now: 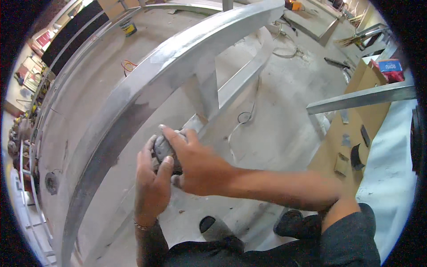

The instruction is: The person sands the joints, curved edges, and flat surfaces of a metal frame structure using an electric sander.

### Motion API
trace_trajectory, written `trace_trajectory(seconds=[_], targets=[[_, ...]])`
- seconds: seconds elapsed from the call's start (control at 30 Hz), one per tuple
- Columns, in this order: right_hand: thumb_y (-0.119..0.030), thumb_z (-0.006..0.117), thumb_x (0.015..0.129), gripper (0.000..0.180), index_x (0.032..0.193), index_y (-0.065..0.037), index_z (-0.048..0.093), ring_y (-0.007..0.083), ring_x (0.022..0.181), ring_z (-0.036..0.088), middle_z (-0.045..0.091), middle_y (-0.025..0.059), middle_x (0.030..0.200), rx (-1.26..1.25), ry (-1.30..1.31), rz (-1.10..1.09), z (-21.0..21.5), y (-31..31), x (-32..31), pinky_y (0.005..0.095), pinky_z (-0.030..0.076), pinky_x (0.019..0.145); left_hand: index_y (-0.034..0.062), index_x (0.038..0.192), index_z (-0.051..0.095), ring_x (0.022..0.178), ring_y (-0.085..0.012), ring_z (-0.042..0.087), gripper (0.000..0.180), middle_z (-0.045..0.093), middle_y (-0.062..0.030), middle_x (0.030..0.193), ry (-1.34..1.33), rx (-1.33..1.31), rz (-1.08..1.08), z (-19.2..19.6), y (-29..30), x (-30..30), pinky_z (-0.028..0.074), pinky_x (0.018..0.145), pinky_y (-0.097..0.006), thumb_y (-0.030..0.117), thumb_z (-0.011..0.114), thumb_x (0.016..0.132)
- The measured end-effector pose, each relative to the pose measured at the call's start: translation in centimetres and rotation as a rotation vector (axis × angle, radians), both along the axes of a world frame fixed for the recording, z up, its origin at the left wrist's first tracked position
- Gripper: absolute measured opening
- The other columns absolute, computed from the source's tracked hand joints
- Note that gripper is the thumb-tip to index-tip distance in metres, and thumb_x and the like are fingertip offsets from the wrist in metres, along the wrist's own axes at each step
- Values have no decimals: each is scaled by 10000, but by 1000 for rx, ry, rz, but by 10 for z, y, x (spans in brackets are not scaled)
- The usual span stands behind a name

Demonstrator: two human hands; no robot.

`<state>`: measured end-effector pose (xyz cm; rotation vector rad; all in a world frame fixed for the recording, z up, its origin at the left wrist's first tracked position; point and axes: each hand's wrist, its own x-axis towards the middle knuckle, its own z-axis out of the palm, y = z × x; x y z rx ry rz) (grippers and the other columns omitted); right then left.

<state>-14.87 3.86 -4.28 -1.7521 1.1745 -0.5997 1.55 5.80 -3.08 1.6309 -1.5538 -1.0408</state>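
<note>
My left hand (pixel 153 178) and my right hand (pixel 198 164) are closed around a grey, dusty, rounded thing (pixel 164 149). Fingers cover much of it, and its kind cannot be made out. Beyond my hands rises a large curved metal frame (pixel 147 84), pale grey with darker patches on its near face. A short bar (pixel 195 122) of that frame shows just past my right fingertips. Whether the held thing touches the frame is hidden by my hands.
Cardboard (pixel 329 153) with several dark strips lies at the right, under a metal bar (pixel 362 98). A thin pale cable (pixel 231 138) crosses the floor. A yellow-and-black can (pixel 128 29) stands at far left. My shoe (pixel 218 227) is close below.
</note>
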Motion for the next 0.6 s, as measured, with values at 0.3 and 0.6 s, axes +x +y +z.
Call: trace_trajectory(seconds=[0.3, 0.6], targets=[[-249, 836, 748, 903, 1521, -101, 394, 403, 1252, 547, 549, 239, 1310, -144, 444, -44, 31, 13, -106, 454, 460, 1068, 5, 1396, 577, 1071, -177, 654, 446, 696, -129, 1172, 308, 8, -225, -32, 17, 16, 532, 905, -319, 100, 628, 963], [-62, 808, 767, 881, 1538, -22, 384, 268, 1275, 548, 538, 162, 1323, -177, 525, -400, 56, -9, -204, 383, 441, 1110, 0, 1296, 640, 992, -196, 696, 384, 725, -145, 1096, 213, 43, -31, -59, 30, 77, 549, 900, -344, 56, 656, 916]])
